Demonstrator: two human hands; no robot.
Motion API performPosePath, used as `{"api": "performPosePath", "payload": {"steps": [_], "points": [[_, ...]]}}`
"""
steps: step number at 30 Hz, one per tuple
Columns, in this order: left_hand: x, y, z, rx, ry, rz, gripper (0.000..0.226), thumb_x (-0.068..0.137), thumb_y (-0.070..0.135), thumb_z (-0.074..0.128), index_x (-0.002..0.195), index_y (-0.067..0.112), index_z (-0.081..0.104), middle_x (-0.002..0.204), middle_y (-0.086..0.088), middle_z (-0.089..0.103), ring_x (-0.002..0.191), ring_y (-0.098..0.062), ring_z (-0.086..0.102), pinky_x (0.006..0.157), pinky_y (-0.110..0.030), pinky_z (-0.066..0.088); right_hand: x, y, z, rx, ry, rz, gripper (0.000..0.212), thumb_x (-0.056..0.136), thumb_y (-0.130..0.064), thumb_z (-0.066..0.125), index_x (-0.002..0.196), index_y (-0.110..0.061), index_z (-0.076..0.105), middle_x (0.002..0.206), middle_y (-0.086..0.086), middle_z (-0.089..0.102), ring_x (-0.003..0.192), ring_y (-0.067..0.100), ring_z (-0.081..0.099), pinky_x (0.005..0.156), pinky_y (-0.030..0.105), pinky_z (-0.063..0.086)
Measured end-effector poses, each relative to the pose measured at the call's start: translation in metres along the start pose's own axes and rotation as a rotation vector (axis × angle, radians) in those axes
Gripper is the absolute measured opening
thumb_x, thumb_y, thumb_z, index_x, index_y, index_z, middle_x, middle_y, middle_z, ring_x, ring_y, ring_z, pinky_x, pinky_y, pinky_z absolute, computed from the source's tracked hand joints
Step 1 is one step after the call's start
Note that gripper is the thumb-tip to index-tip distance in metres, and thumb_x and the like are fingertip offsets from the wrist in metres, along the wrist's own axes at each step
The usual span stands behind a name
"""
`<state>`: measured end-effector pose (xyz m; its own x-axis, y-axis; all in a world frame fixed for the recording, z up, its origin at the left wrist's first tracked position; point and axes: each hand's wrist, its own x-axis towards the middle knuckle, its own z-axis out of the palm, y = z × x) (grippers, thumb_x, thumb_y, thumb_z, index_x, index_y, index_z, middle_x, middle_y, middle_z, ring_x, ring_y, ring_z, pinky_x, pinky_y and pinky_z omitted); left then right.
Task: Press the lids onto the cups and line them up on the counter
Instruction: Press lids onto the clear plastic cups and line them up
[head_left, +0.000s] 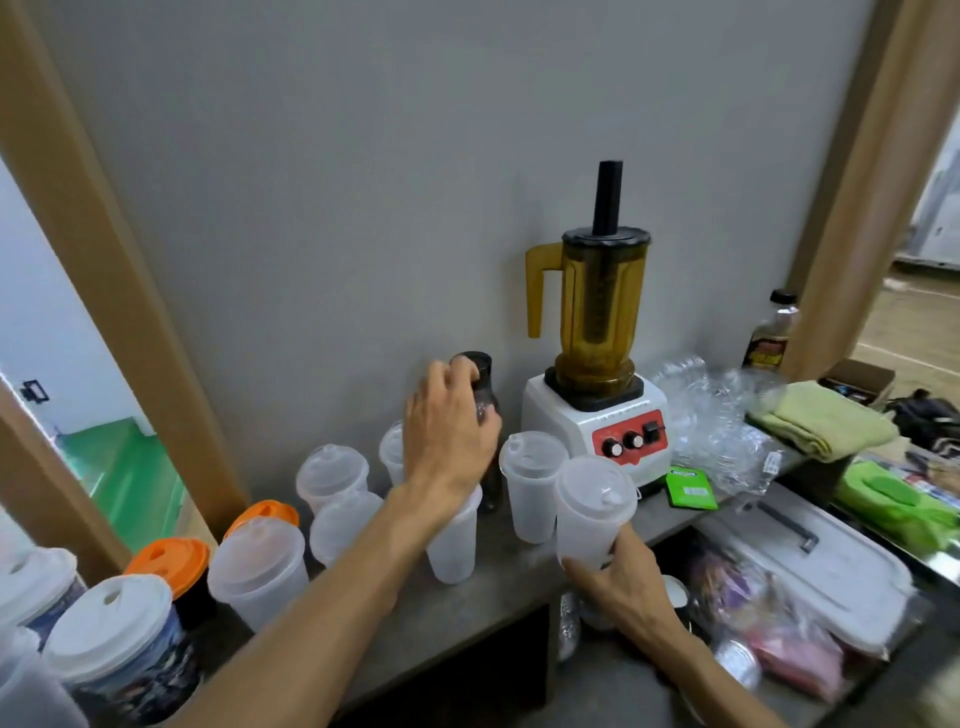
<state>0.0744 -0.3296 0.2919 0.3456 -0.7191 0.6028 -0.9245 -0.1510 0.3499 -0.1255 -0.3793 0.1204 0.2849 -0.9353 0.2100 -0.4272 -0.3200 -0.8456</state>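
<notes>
Gripping a lidded translucent cup (595, 506) by its base, my right hand (621, 582) carries it over the counter (498, 587) edge, probably to place it next to the lidded cup (532, 486) by the blender (597, 364). My left hand (447, 441) curls round a dark bottle (483, 410) at the wall, I'd guess moving it clear of the line. More lidded cups stand left: frosted (260, 571), orange-lidded (174, 564), printed (124, 644).
</notes>
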Motion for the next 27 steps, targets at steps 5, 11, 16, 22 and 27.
{"api": "performPosePath", "payload": {"steps": [5, 11, 16, 22, 27], "points": [[0.076, -0.03, 0.015, 0.077, -0.332, -0.064, 0.076, 0.088, 0.042, 0.066, 0.152, 0.029, 0.027, 0.152, -0.012, 0.031, 0.137, -0.035, 0.037, 0.114, -0.046, 0.032, 0.004, 0.006, 0.005, -0.014, -0.034, 0.005, 0.025, 0.075, -0.035, 0.077, 0.092, -0.03, 0.06, 0.084, -0.016, 0.071, 0.078, -0.005, 0.065, 0.063, 0.02, 0.052], [0.104, -0.047, 0.05, -0.014, -0.412, -0.02, 0.032, 0.087, 0.028, 0.066, 0.117, 0.017, 0.061, 0.113, -0.01, 0.067, 0.106, -0.034, 0.059, 0.09, -0.042, 0.05, 0.009, 0.006, 0.008, -0.026, -0.025, 0.0, 0.021, 0.077, -0.029, 0.077, 0.084, -0.03, 0.058, 0.078, -0.014, 0.069, 0.079, -0.012, 0.062, 0.06, 0.012, 0.048], [0.123, -0.042, 0.061, -0.038, -0.34, -0.055, 0.023, 0.088, 0.027, 0.065, 0.108, 0.017, 0.061, 0.107, -0.013, 0.065, 0.101, -0.037, 0.059, 0.083, -0.038, 0.047, 0.009, 0.009, 0.011, 0.024, -0.04, -0.004, 0.023, 0.076, -0.031, 0.078, 0.09, -0.03, 0.06, 0.08, -0.017, 0.07, 0.077, -0.005, 0.065, 0.06, 0.015, 0.049], [0.128, -0.028, 0.08, -0.041, -0.389, -0.054, 0.03, 0.094, 0.026, 0.063, 0.12, 0.012, 0.06, 0.116, -0.016, 0.062, 0.11, -0.037, 0.054, 0.081, -0.036, 0.038, 0.008, 0.007, 0.012, 0.057, -0.045, -0.008, 0.024, 0.077, -0.031, 0.079, 0.094, -0.03, 0.062, 0.084, -0.021, 0.069, 0.08, -0.006, 0.065, 0.062, 0.013, 0.049], [0.121, -0.024, 0.069, -0.018, -0.438, -0.101, 0.07, 0.091, 0.038, 0.068, 0.149, 0.017, 0.035, 0.136, -0.019, 0.048, 0.127, -0.039, 0.045, 0.1, -0.045, 0.041, 0.007, 0.005, 0.011, 0.047, -0.028, -0.014, 0.026, 0.075, -0.025, 0.079, 0.09, -0.032, 0.059, 0.083, -0.028, 0.067, 0.078, -0.01, 0.063, 0.062, 0.011, 0.046]]}}
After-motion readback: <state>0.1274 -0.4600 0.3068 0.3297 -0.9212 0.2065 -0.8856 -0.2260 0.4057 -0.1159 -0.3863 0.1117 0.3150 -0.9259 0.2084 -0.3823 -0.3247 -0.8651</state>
